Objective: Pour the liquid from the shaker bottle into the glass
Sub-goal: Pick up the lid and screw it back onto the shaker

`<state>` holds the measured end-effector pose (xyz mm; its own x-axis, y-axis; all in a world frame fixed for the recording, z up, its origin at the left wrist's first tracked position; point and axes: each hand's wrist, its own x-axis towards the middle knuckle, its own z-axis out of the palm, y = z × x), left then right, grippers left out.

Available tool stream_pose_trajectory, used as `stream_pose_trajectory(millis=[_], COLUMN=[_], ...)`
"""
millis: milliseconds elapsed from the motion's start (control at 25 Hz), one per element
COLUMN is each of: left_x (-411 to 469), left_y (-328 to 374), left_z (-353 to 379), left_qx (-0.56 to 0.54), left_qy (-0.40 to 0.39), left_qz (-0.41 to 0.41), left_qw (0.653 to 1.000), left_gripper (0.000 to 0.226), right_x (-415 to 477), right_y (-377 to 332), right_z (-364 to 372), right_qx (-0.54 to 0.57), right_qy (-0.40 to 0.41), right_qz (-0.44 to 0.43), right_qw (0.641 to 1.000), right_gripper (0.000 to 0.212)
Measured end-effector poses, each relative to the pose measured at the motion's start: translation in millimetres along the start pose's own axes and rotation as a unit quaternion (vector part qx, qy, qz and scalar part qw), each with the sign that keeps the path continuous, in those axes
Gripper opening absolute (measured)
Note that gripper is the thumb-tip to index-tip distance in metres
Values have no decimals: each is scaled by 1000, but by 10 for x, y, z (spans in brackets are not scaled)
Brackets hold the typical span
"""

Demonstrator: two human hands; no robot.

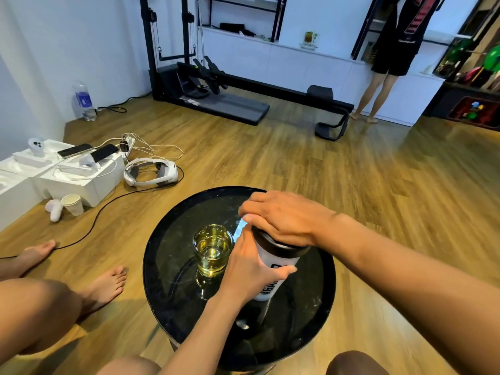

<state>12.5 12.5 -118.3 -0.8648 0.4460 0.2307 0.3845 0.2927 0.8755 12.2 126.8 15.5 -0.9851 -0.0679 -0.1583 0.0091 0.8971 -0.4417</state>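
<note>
On the floor, far left: white boxes (67,180) are sitting against the wall, carrying two phones (89,152) and cables; a paper cup (73,204) is standing just in front of them.
Headset (151,171): lying on the wood floor right of the boxes, well apart from the table.
Cable (89,226): running across the floor from the left edge up toward the headset, passing beyond the bare feet (102,285).
Table (167,266): round, black and glossy, taking up the lower middle; its raised rim is showing all round, with bare top lying left of and behind the glass.
Glass (213,250): standing upright left of the table's middle, well inside the rim, holding yellow liquid to about half; it is sitting just beside the left hand, and I cannot tell whether they are touching.
Left hand (249,269): wrapping the shaker's body from the left side, fingers clamped around it, thumb lying across the white wall.
Shaker (273,272): white with black lettering and a dark lid, standing near the table's middle, tilting a little toward the camera, just right of the glass.
Right hand (284,217): lying over the lid from above, fingers curled and pressing together on the cap, the flip tab showing at the fingertips.
Open room: bare floor is stretching right of and beyond the table.
Background: a black exercise bench (243,98) is standing along the far wall; a second person's legs (376,96) are showing at the white cabinets on the right.
</note>
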Motion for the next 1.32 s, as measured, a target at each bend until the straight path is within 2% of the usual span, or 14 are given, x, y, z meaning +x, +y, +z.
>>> stream_pose_trajectory(millis=[40,120,240,280,440,520,600,720,840,920,1040,1160,1240,1320], left_x=[0,-1,1,8,2,-7,7,11,-4,-2,-8,-15,-6,-8], left_y=[-4,3,-13,-16,-2,11,26,55,53,42,47,37,46,51], left_z=[3,6,3,5,10,-2,-6,-23,-19,-2,-3,-7,0,2], left_qx=[-2,-8,-1,-1,-5,-5,-1,-14,-10,2,-20,-7,5,-10], left_qy=[-2,-7,-1,-2,-8,-4,-2,-5,5,5,-2,8,11,6], left_qz=[-4,-12,-6,-7,-22,-15,-5,-7,-1,8,-10,-10,-8,-9], left_qw=[1000,1000,1000,1000,1000,1000,1000,1000,1000,1000,1000,1000,1000,1000], left_gripper=[101,98,101,102,101,102,104,101,96,99,106,92,90,104], right_x=[25,66,-31,-48,59,-32,-82,26,-45,-146,-51,-76,-121,-71], right_y=[-28,-50,-57,-21,-28,-74,-24,-116,-104,1,-95,-120,-36,-116], right_z=[39,116,-29,-29,106,55,77,155,77,103,185,141,174,230], right_qx=[13,-39,39,10,-29,-14,-105,-131,-106,-173,-156,-144,-210,-223], right_qy=[3,76,29,27,91,67,61,101,69,86,115,101,122,142], right_qz=[40,5,-30,-45,40,15,-40,93,31,-18,121,37,-11,79], right_qw=[999,996,998,999,995,998,992,982,991,981,974,984,970,961], right_gripper=[41,39,39,37,32,39,42,42,51,49,47,60,62,56])
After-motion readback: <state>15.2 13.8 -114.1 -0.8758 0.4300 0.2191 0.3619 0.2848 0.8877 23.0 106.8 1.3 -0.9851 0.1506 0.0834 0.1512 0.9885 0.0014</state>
